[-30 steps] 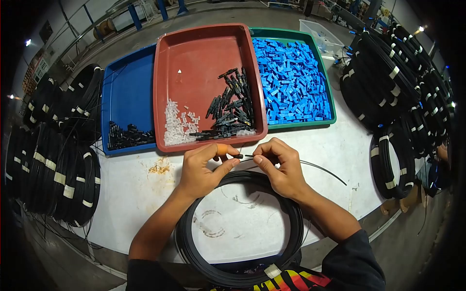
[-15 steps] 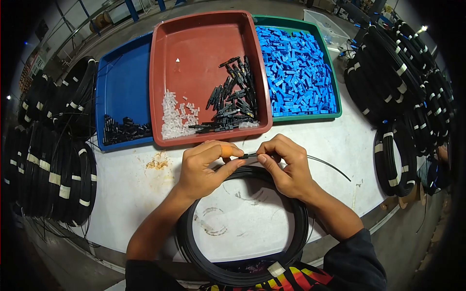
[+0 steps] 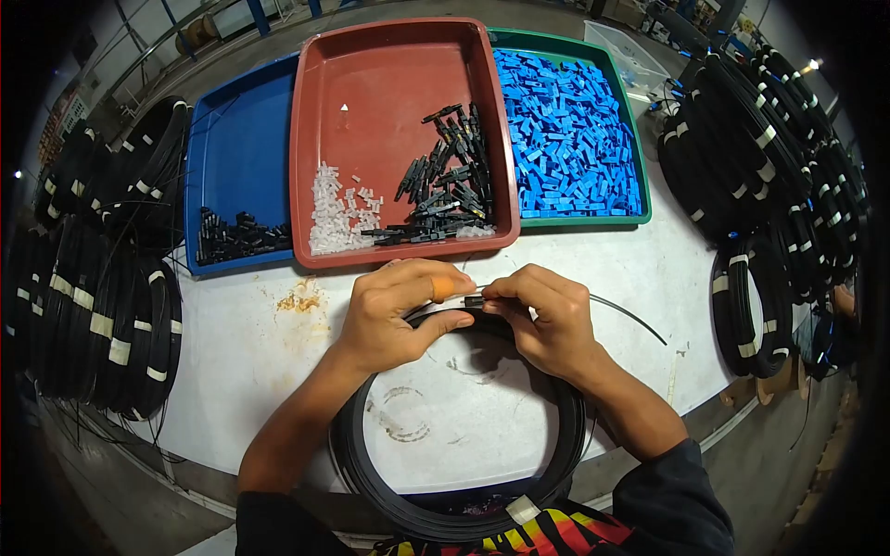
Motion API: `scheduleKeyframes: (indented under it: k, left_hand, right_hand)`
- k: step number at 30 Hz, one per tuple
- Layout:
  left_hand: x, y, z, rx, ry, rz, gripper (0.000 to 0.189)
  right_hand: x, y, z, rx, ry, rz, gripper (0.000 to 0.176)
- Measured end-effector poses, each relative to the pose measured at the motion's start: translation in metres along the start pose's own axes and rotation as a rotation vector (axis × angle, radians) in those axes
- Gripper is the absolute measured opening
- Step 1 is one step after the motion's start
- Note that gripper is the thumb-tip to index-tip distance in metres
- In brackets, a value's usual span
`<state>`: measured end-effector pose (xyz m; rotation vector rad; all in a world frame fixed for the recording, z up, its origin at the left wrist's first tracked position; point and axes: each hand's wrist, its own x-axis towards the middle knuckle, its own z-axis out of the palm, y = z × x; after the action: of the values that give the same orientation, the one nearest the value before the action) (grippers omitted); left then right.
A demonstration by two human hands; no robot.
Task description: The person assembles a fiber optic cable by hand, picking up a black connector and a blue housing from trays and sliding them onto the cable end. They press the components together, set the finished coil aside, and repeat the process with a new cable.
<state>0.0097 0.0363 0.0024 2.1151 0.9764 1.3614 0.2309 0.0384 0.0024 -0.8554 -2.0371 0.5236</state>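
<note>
My right hand (image 3: 542, 315) pinches a small black connector piece (image 3: 474, 302) between thumb and fingertips, above the far rim of a coil of black cable (image 3: 350, 445). From behind this hand a thin black cable end (image 3: 635, 320) sticks out to the right. My left hand (image 3: 394, 310), with an orange band on a finger, is just left of the piece. Its thumb and index finger are parted, and the gap between them shows. Whether its other fingers touch the cable is hidden. A strip of pale tape (image 3: 523, 510) wraps the coil near my body.
A red tray (image 3: 389, 79) holds clear small pieces and black connectors. Beside it stand a blue tray (image 3: 243, 139) with black parts and a green tray (image 3: 646, 206) full of blue clips. Taped cable coils are stacked left (image 3: 102, 324) and right (image 3: 742, 139).
My left thumb and index finger have parted from the black piece, which they pinched before. My right hand has shifted slightly left and now grips the piece. The view has tilted a little.
</note>
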Motion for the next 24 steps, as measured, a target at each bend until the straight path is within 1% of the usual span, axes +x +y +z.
scheduleKeyframes:
  k: [1, 3, 4, 5, 6, 8, 12, 15, 17, 21, 22, 23, 24]
  left_hand:
    - [-0.001, -0.001, -0.002, 0.004, 0.004, -0.002, 0.023]
    - [-0.002, -0.005, -0.006, 0.069, -0.063, 0.05, 0.021]
    - [-0.003, -0.005, -0.006, 0.072, -0.06, 0.049, 0.021]
    - [-0.004, -0.005, -0.005, 0.085, -0.046, 0.061, 0.017]
    - [-0.004, -0.005, -0.004, 0.097, -0.032, 0.073, 0.013]
    - [-0.004, -0.008, -0.002, 0.063, -0.036, 0.068, 0.013]
    - [-0.003, -0.006, -0.003, 0.023, -0.046, 0.07, 0.012]
    - [-0.001, -0.005, -0.006, 0.039, -0.068, 0.084, 0.011]
    - [0.0, -0.003, -0.006, 0.077, -0.065, 0.099, 0.011]
    - [0.0, -0.008, -0.004, 0.068, -0.049, 0.11, 0.011]
    - [0.001, -0.008, -0.004, 0.062, -0.047, 0.117, 0.011]
    - [0.001, -0.006, -0.004, 0.056, -0.046, 0.119, 0.011]
    - [0.001, -0.005, -0.004, 0.058, -0.045, 0.126, 0.011]
  right_hand:
    - [0.0, 0.001, 0.0, 0.0, 0.006, -0.005, 0.018]
    - [0.0, 0.0, 0.001, 0.002, 0.008, -0.013, 0.02]
    - [0.0, -0.001, 0.002, 0.016, 0.004, 0.015, 0.022]
    - [0.001, -0.001, 0.002, 0.029, 0.0, 0.045, 0.023]
    - [0.003, -0.003, 0.002, 0.028, -0.002, 0.044, 0.023]
    - [0.007, -0.007, 0.002, 0.055, -0.069, -0.002, 0.026]
    - [0.008, -0.006, 0.003, 0.084, -0.065, -0.013, 0.024]
    - [0.006, -0.005, 0.001, 0.034, -0.067, -0.056, 0.021]
    - [0.006, -0.006, 0.001, 0.068, -0.075, 0.009, 0.018]
    - [0.007, -0.01, -0.003, 0.082, -0.088, 0.054, 0.019]
    - [0.009, -0.011, -0.004, 0.086, -0.091, 0.034, 0.02]
    - [0.011, -0.012, -0.002, 0.086, -0.053, -0.029, 0.022]
    - [0.01, -0.009, -0.001, 0.072, -0.065, -0.04, 0.022]
